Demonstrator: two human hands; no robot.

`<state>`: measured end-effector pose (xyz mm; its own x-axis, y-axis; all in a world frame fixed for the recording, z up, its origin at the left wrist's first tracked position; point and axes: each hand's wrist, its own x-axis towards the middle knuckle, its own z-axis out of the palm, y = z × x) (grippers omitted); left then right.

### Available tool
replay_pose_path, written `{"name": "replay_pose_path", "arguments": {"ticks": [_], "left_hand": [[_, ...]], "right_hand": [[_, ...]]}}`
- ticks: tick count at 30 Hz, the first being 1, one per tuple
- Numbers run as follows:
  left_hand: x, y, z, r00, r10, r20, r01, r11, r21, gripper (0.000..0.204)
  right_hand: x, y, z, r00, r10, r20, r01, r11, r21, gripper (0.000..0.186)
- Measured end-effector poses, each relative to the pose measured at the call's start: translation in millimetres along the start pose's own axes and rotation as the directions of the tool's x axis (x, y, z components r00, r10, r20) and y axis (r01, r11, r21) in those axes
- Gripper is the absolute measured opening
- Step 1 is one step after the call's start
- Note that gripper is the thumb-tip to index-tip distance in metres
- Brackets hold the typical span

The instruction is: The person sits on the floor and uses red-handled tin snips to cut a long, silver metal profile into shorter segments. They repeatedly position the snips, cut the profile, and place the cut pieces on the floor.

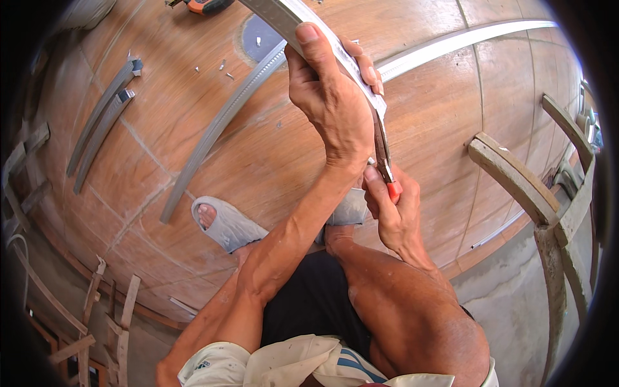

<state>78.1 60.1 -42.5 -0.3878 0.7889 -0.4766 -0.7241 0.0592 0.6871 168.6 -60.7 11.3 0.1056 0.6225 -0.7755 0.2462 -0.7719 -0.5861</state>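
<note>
My left hand is wrapped round a long, light grey metal channel, its thumb lying along the near face and fingertips showing on the far edge. The channel runs from the top of the view down to an end by my right hand. In my right hand is a pair of metal snips with dark jaws and a red grip. The jaws point upward and meet the channel's lower end. How far they close on the metal is hard to make out.
Another metal channel lies on the wood-look tiled floor, with two short cut pieces at left. A bright strip stretches to the far right. Metal scraps and an orange-black tool lie ahead. Wooden frames stand at the sides.
</note>
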Motion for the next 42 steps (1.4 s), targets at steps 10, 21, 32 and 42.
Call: {"name": "replay_pose_path", "arguments": {"ticks": [10,21,32,42], "left_hand": [[15,5,-17,0.988,-0.111,0.106,0.111,0.994,0.0,0.054],[26,26,-54,0.927,-0.271,0.26,0.294,0.954,-0.057,0.049],[31,21,-64,0.917,-0.232,0.324,0.254,0.967,-0.026,0.065],[32,19,-66,0.895,-0.217,0.389,0.265,0.962,-0.073,0.062]], "right_hand": [[3,8,-6,0.974,-0.142,0.178,0.148,0.989,-0.019,0.028],[5,-9,-8,0.953,-0.074,0.293,0.118,0.984,-0.135,0.033],[3,-19,1,0.958,-0.046,0.284,0.105,0.975,-0.194,0.034],[1,-28,5,0.959,0.037,0.282,0.011,0.986,-0.168,0.035]]}}
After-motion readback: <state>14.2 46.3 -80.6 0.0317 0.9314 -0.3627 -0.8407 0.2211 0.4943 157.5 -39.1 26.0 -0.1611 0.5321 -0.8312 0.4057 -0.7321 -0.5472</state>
